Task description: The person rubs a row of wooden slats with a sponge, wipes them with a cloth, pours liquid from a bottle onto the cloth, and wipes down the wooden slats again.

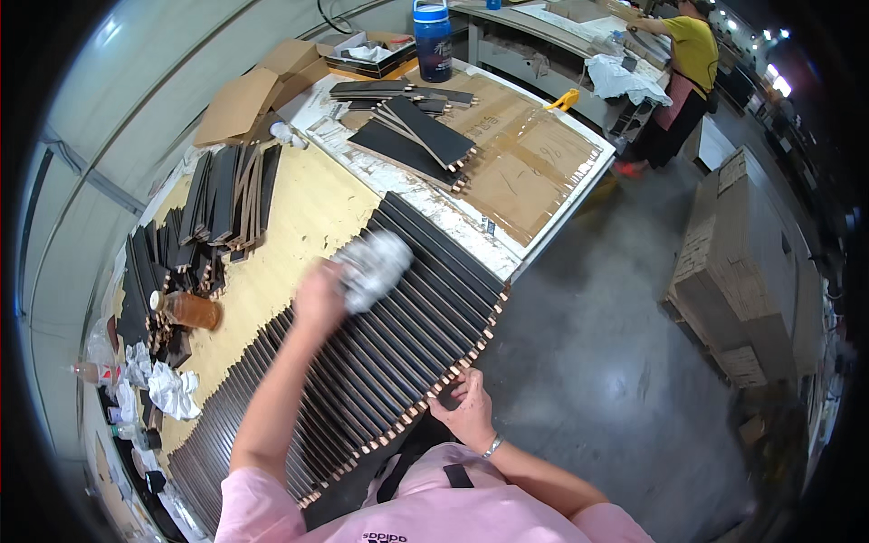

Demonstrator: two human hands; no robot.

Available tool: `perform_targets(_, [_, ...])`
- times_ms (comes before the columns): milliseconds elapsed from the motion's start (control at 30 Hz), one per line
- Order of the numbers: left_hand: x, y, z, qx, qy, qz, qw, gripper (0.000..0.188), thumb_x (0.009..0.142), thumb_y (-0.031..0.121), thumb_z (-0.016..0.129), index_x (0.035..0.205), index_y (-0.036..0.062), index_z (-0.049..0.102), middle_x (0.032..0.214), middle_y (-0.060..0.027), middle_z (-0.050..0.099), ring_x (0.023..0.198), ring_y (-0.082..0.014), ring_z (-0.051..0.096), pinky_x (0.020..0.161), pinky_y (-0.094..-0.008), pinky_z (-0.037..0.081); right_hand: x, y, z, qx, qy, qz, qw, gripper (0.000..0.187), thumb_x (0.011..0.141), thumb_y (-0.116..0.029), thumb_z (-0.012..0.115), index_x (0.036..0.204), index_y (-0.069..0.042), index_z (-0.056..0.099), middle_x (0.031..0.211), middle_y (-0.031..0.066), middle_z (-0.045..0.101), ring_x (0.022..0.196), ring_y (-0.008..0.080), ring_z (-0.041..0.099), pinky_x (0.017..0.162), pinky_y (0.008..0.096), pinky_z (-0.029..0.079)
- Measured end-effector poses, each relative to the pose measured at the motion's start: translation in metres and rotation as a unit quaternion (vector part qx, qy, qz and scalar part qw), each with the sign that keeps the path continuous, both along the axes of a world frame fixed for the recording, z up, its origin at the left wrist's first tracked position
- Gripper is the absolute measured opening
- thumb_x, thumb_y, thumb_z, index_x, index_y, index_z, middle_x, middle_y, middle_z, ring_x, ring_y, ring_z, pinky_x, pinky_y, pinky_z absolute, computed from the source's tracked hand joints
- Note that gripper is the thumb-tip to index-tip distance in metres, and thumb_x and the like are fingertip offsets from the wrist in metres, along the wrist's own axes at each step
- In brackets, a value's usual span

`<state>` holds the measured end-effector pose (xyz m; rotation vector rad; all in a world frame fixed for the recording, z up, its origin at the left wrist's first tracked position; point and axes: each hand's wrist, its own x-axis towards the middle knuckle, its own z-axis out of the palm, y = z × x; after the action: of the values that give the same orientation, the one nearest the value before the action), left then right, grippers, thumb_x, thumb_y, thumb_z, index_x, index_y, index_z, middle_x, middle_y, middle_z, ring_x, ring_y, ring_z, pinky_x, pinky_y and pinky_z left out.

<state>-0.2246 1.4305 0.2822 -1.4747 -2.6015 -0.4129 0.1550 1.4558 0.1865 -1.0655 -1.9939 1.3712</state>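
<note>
A long row of dark slats (362,380) with pale, unpainted ends lies side by side along the bench's near edge. My left hand (320,297) is closed on a crumpled white cloth (376,270) over the upper part of the row; both are blurred by motion. Low at the row's near edge, my right hand (466,412) has its fingertips against the slat ends, with thumb and forefinger apart and the other fingers partly curled. It grips no separate thing that I can see.
Loose dark slats (231,195) are heaped on the yellow board, beside a bottle of amber liquid (190,309). More slats (421,136) lie on cardboard beyond, near a blue-lidded jug (433,45). Stacked flat cardboard (742,271) stands right; another person (690,63) works at the far bench.
</note>
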Motion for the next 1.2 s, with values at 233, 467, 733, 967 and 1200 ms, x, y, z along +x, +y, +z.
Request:
perform_targets(233, [0.142, 0.048, 0.033, -0.01, -0.01, -0.358, 0.933, 0.038, 0.107, 0.016, 0.078, 0.142, 0.0249, 0.088, 0.125, -0.0119, 0.082, 0.11, -0.0348, 0.082, 0.093, -0.0526, 0.072, 0.004, 0.004, -0.006, -0.018, -0.049, -0.028, 0.998, 0.082, 0.087, -0.035, 0.108, 0.143, -0.005, 0.055, 0.119, 0.01, 0.075, 0.095, 0.0267, 0.076, 0.088, 0.0445, 0.067])
perform_targets(467, [-0.023, 0.075, 0.012, 0.036, 0.004, 0.037, 0.999, 0.023, 0.107, 0.015, 0.076, 0.126, 0.0078, 0.087, 0.119, -0.0222, 0.083, 0.105, -0.0432, 0.082, 0.089, -0.0559, 0.069, -0.002, -0.001, 0.006, 0.005, -0.026, -0.01, 1.0, 0.082, 0.089, -0.038, 0.109, 0.141, -0.004, 0.055, 0.12, 0.0107, 0.077, 0.097, 0.0272, 0.079, 0.089, 0.0439, 0.068])
perform_targets(733, [0.016, 0.098, -0.001, -0.037, -0.027, -0.106, 0.993, 0.024, 0.107, 0.018, 0.081, 0.128, 0.0095, 0.085, 0.13, -0.0169, 0.083, 0.114, -0.038, 0.084, 0.095, -0.0551, 0.07, 0.003, 0.008, 0.024, -0.019, -0.049, -0.002, 0.999, 0.082, 0.087, -0.035, 0.111, 0.139, -0.004, 0.056, 0.119, 0.0141, 0.076, 0.095, 0.0274, 0.077, 0.091, 0.0459, 0.067])
perform_targets(967, [0.043, 0.128, 0.045, 0.143, -0.037, -0.134, 0.98, 0.054, 0.095, 0.01, 0.087, 0.148, 0.021, 0.085, 0.119, -0.0152, 0.08, 0.109, -0.0395, 0.083, 0.094, -0.0551, 0.07, 0.016, 0.079, 0.026, -0.036, 0.041, -0.176, 0.983, 0.082, 0.1, -0.017, 0.099, 0.171, -0.001, 0.059, 0.148, 0.016, 0.071, 0.107, 0.0213, 0.073, 0.091, 0.037, 0.067])
perform_targets(1200, [-0.009, 0.149, -0.001, -0.011, -0.031, -0.096, 0.995, 0.03, 0.103, 0.015, 0.082, 0.132, 0.0171, 0.089, 0.125, -0.0196, 0.082, 0.103, -0.0412, 0.084, 0.088, -0.0547, 0.071, -0.048, 0.14, 0.027, -0.034, 0.039, -0.103, 0.993, 0.072, 0.122, -0.009, 0.069, 0.189, -0.007, 0.047, 0.168, 0.0173, 0.054, 0.132, 0.0238, 0.067, 0.11, 0.0368, 0.066])
